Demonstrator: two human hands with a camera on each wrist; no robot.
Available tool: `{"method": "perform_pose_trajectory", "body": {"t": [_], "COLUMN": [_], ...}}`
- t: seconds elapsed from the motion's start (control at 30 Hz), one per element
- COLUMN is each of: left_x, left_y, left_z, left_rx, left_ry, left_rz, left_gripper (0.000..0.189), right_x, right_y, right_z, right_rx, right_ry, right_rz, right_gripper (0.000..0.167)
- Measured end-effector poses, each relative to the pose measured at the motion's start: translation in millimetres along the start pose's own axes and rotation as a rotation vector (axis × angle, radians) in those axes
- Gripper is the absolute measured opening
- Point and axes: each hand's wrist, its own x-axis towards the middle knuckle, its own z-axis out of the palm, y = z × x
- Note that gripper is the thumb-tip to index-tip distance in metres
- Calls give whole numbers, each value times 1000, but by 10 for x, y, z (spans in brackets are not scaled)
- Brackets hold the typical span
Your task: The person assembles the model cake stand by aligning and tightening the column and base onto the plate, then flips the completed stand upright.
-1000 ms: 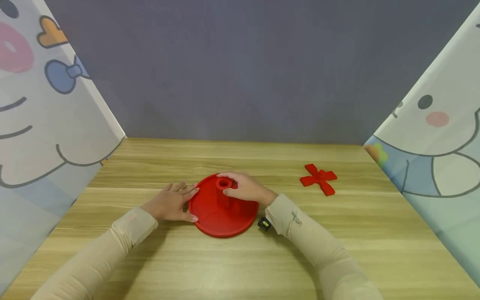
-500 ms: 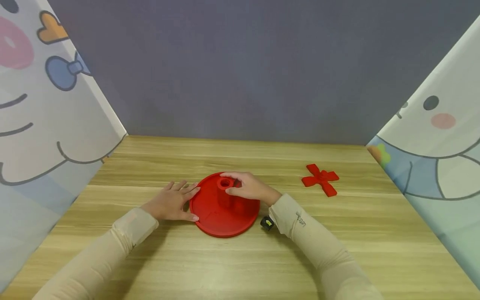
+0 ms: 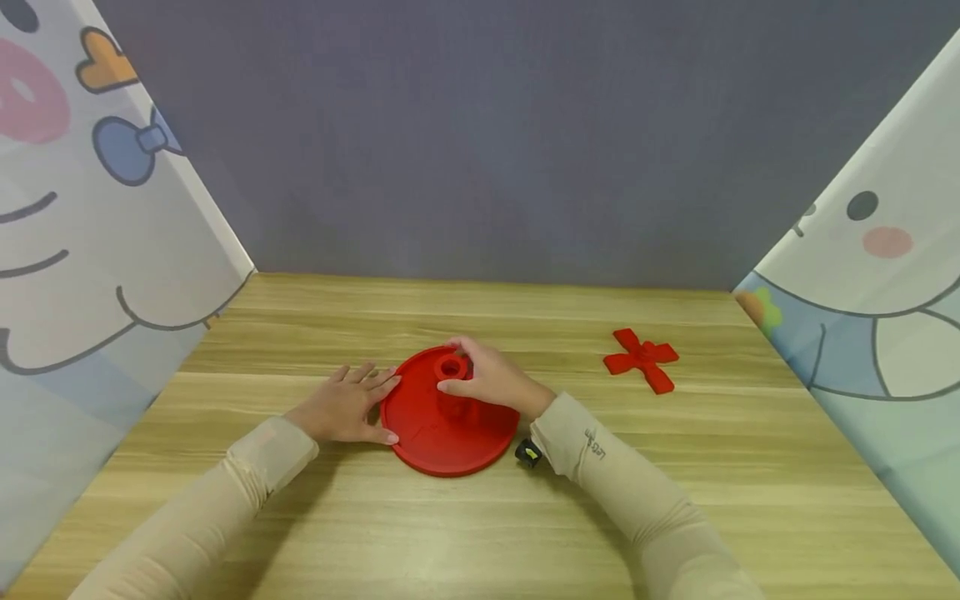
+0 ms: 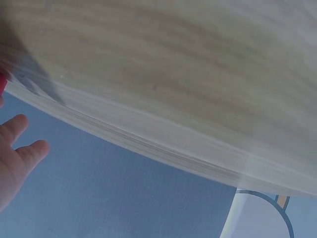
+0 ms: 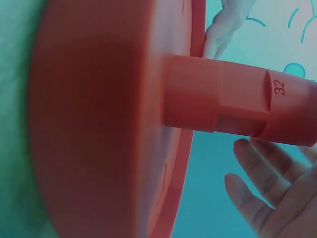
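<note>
A round red disc [image 3: 442, 450] with a raised rim lies on the wooden table, and a hollow red post [image 3: 452, 405] stands upright from its middle. My right hand [image 3: 501, 385] holds the post near its top, thumb on the near side and fingers on the far side. In the right wrist view the post [image 5: 193, 94] shows flat-cut sides and the number 32, with my fingers beside its upper end. My left hand [image 3: 341, 410] is spread, its fingertips and thumb tip on the disc's left rim. Only some left fingers [image 4: 32, 153] show in the left wrist view.
A flat red cross-shaped piece [image 3: 640, 360] with a central knob lies farther right on the table [image 3: 420, 542]. Beside the right cuff is a small black object [image 3: 528, 453] with a yellow-green mark. A grey panel [image 3: 480, 142] rises behind, with cartoon-printed sheets at both sides.
My right thumb has slid left across the post's near side, and the right hand has turned slightly around it. The left hand stays on the rim.
</note>
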Motion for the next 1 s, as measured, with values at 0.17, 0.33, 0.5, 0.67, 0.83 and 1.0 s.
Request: {"method": "perform_pose_trajectory", "body": {"t": [0.17, 0.33, 0.5, 0.67, 0.83, 1.0], "left_x": [-13, -15, 13, 11, 17, 5], "left_y": [7, -14, -16, 15, 38, 35], "left_z": [18, 23, 7, -7, 1, 11], "left_rx": [-18, -6, -3, -6, -3, 29], "left_ry": [0, 8, 17, 21, 36, 65], "left_rz": [1, 2, 19, 21, 27, 36], "left_gripper": [96, 96, 95, 94, 93, 93], "right_x": [-24, -11, -14, 1, 22, 45], "right_y": [35, 57, 40, 43, 41, -6], "right_z": [26, 6, -50, -75, -74, -49], "right_rx": [6, -11, -9, -19, -39, -72], "right_ry": [-30, -55, -77, -125, -112, -73], "right_rz": [-40, -65, -56, -31, -26, -34], "right_gripper": [47, 48, 50, 58, 57, 54]}}
